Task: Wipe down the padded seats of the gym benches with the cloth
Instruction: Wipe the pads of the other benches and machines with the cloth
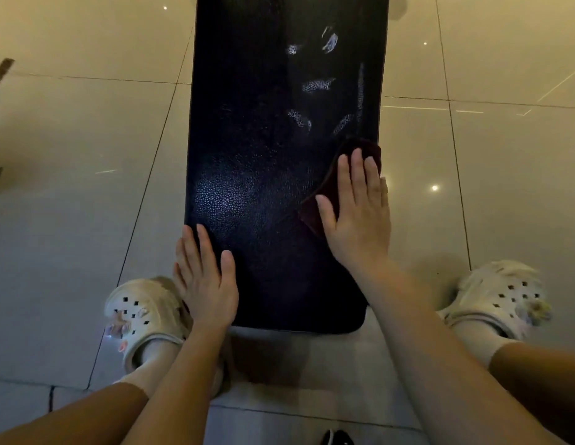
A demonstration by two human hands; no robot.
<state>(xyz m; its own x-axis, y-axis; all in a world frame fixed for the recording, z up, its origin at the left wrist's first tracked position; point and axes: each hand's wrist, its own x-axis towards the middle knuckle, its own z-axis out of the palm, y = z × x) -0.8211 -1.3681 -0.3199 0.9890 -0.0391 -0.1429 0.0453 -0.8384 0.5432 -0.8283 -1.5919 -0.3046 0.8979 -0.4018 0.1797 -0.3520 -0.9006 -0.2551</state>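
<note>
— Right hand (355, 213)?
— Flat on the cloth (324, 187), fingers straight and together, thumb spread left. Pressing, not clutching.

— And the cloth?
— Dark maroon, crumpled, near the right edge of the seat (263, 155). Peeking out past the fingertips and beside the thumb; mostly covered by the palm.

— Left hand (204, 277)?
— Open too. Fingers straight, resting on the seat's near-left edge, thumb lying on the pad. Holding nothing.

— The seat itself?
— Black, pebbled leather look, long and narrow, running away from the near rounded end. Pale scuffed patches (316, 85) further up on the right half, beyond the cloth. Soft sheen left of the cloth.

— Around it?
— Glossy beige floor (71, 187) with dark grout lines and small light reflections. White clogs on both sides of the near end: left one (141, 316) just beside the left hand, with charms on top; right one (501, 297) well apart from the seat. Light socks, bare forearms reaching in from below. Something black (337, 438) at the bottom edge, too cropped to tell.
</note>
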